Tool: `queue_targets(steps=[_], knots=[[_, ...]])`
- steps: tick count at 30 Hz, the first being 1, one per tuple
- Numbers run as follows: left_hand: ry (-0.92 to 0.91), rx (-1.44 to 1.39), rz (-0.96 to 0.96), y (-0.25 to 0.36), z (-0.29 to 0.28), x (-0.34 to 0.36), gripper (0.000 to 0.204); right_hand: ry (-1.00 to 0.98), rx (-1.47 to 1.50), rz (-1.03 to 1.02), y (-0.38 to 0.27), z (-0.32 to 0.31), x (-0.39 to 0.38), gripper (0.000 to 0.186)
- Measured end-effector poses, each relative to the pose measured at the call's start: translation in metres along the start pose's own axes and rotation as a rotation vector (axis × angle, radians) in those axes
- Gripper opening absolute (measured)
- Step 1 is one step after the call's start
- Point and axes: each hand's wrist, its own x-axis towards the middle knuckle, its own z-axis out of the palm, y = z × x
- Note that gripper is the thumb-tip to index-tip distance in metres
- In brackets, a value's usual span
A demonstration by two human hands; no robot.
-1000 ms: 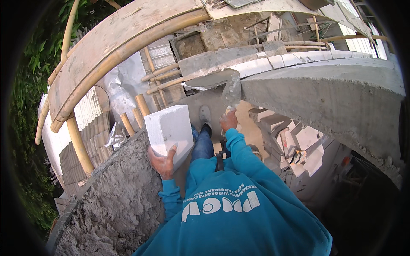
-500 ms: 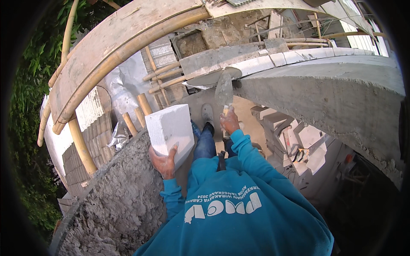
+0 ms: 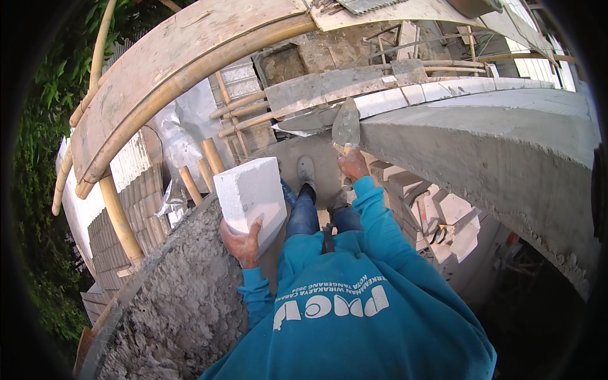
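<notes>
A white lightweight concrete block (image 3: 252,193) is gripped from below and the near side by my left hand (image 3: 242,244), its thumb lying up the block's face. My right hand (image 3: 353,164) is closed round the handle of a pointing trowel (image 3: 346,124). The blade points away from me, at the near end of a row of white blocks (image 3: 386,101) on top of the wall. Grey mortar (image 3: 310,120) lies just left of the blade. A rough bed of wet mortar (image 3: 180,304) fills a trough beside my left arm.
A grey plastered wall (image 3: 481,139) curves away to the right. Bamboo poles (image 3: 196,54) and planks form scaffolding ahead and left. Stacked blocks and a saw (image 3: 442,233) lie lower right. My boots (image 3: 306,170) stand on a narrow grey surface.
My right hand and the trowel have shifted a little to the right, and the blade has turned. The left hand keeps the block in nearly the same place.
</notes>
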Motion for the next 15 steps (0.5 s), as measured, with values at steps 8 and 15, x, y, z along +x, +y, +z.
queue_targets(steps=[8, 15], knots=[[-0.010, 0.053, -0.011, 0.008, 0.002, 0.006, 0.076, -0.306, 0.154, -0.041, -0.063, -0.015, 0.003, 0.045], [-0.057, 0.096, -0.025, 0.015, -0.005, 0.004, 0.079, 0.144, 0.089, -0.056, 0.016, 0.048, -0.028, 0.048]])
